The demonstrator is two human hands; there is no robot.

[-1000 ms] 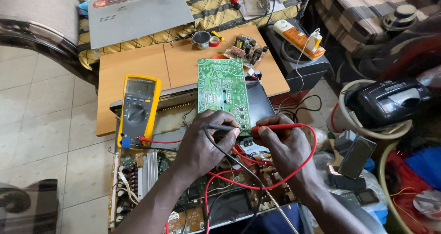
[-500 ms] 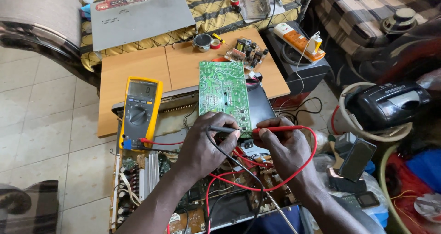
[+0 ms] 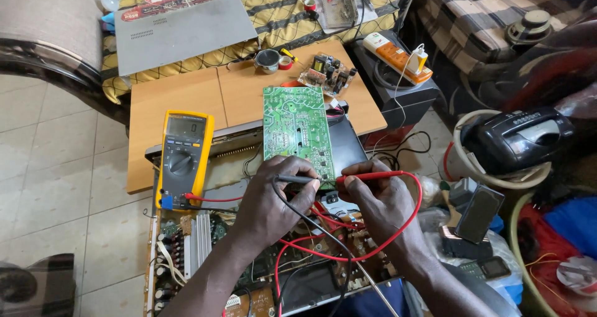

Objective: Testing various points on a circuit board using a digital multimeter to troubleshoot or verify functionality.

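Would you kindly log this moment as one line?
left hand: black probe | right hand: red probe | both tips: green circuit board | yellow multimeter: beside

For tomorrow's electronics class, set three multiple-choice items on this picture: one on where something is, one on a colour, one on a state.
1. Where is the multimeter relative to the green board?
A. to its left
B. to its right
C. on top of it

2. What colour is the probe in the right hand?
A. blue
B. red
C. white

3. How does the green board lie?
A. solder side up
B. snapped in two
C. wrapped in plastic

Answers:
1 A, the yellow meter sits on the left, clear of the board.
2 B, the right hand pinches a red probe; the left hand holds a black one.
3 A, bare traces and solder points face the camera.
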